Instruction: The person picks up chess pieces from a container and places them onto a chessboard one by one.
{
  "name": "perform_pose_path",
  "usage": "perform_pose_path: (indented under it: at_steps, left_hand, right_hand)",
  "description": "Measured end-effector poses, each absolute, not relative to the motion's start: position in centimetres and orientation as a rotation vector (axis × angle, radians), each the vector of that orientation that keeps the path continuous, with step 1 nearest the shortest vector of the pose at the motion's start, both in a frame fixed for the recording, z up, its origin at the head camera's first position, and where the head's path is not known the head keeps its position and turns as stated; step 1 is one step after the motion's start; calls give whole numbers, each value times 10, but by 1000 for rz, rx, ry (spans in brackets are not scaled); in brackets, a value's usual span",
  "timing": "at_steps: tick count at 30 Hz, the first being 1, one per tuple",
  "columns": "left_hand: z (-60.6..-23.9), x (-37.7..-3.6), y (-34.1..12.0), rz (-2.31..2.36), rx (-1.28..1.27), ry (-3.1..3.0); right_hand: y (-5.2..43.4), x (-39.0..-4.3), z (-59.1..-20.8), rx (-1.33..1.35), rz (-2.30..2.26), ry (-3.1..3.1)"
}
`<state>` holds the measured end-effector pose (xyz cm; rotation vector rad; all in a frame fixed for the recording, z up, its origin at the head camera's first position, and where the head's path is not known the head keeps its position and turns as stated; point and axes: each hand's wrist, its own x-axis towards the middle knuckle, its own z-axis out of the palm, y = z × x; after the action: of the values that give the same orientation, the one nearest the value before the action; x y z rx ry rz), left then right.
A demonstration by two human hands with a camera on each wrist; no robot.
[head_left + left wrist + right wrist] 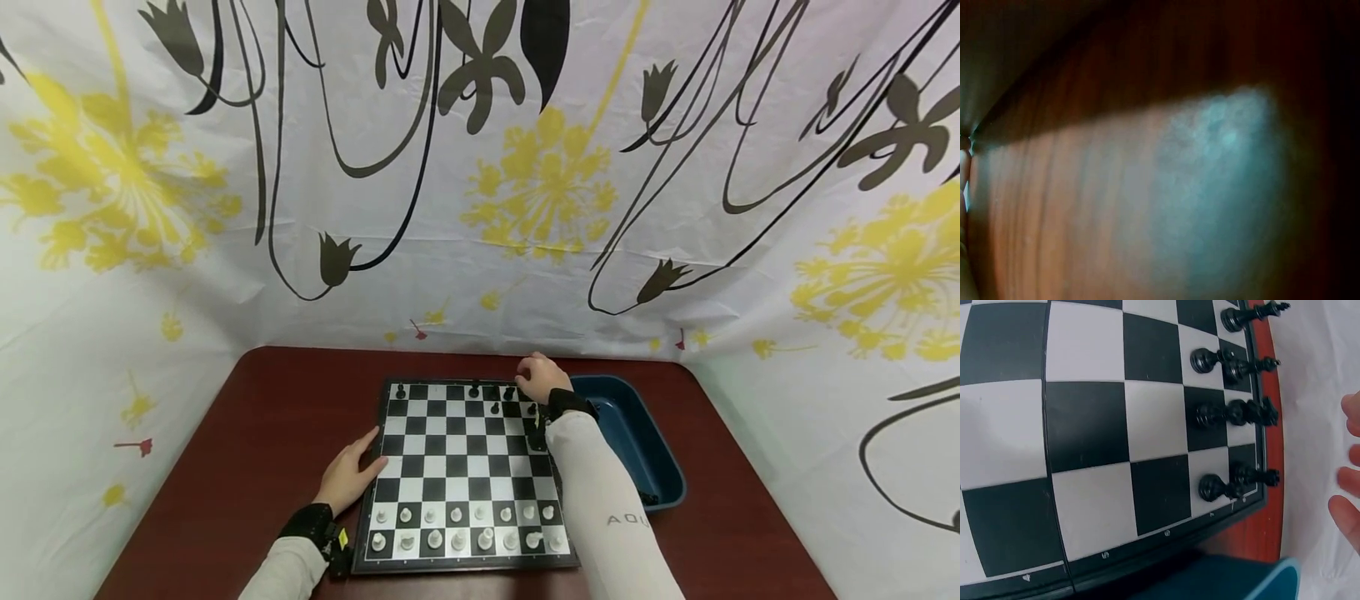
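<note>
Resting flat on the dark red-brown table, the left hand lies with its fingers straight against the left edge of the chessboard and holds nothing. The right hand hovers over the board's far right corner, above the black pieces; in the right wrist view its fingertips look spread and empty. White pieces stand in two rows along the near edge. A blue tray sits just beside the board's right side. White fabric printed with yellow flowers and black stems hangs behind and to both sides of the table.
</note>
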<state>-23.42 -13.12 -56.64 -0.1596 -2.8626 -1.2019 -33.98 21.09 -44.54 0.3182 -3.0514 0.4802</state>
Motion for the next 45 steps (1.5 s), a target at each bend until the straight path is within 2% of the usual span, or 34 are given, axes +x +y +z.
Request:
perform_pose_path:
  at_steps: [12, 29, 45]
  left_hand:
    - [-569, -233, -130, -1202, -158, -2855]
    - [-569, -235, -131, -1198, -142, -2852]
    - [-571, -235, -131, -1226, -143, -2840]
  right_hand:
    - [245, -336, -449, 258, 468, -3083]
    - [333, -310, -458, 191, 497, -3134]
    - [350, -299, -500, 116, 561, -3224]
